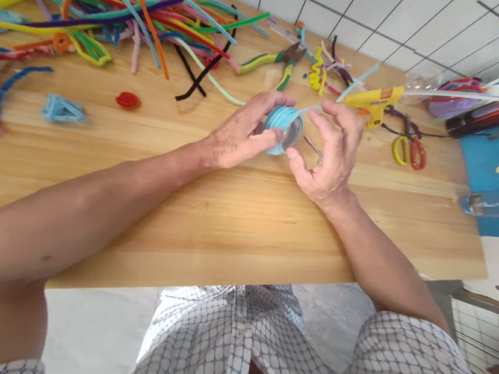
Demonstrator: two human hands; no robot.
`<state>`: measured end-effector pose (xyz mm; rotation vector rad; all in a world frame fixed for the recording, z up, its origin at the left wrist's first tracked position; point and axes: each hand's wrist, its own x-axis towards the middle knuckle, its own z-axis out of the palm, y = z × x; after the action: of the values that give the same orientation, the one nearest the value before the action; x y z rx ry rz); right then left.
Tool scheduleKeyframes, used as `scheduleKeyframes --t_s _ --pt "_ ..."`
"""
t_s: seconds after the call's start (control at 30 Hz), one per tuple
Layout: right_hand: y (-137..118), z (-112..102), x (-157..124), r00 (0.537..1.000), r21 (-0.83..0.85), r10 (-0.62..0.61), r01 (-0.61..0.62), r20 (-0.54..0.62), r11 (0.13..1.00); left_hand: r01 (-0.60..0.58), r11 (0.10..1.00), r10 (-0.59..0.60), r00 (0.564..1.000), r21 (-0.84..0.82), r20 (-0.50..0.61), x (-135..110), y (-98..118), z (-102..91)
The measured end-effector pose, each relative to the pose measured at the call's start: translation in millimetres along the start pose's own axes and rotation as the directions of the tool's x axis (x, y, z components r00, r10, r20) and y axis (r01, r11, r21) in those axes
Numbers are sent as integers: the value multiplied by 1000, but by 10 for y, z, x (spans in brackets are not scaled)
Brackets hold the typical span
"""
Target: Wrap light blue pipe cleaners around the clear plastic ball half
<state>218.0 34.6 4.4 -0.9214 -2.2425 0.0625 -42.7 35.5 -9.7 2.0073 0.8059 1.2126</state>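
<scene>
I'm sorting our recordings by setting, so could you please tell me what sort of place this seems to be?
Probably a craft workspace, though whether at home or in a workshop I cannot tell: the wooden table bears a heap of colourful pipe cleaners, a yellow glue gun and pliers.

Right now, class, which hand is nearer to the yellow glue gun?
The right hand: it is just left of the yellow glue gun; the left hand is farther left, holding the blue-wrapped cylinder.
</scene>
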Motion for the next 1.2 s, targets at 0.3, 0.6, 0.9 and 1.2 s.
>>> scheduleKeyframes --t_s 0.3,0.6,0.9,1.2 --pt "23 77 25 997 12 -73 72 41 997 -30 995 35 998 93 -47 -10 -78 66" --pt "-9 72 32 996 -17 -54 56 75 998 -107 985 114 992 136 -51 6 -55 37" --pt "20 90 37 994 8 -92 92 65 996 -46 996 48 999 78 -24 -20 -88 85" --pt "10 107 43 995 39 -63 60 73 997 -58 995 63 996 78 -59 -17 -47 73"
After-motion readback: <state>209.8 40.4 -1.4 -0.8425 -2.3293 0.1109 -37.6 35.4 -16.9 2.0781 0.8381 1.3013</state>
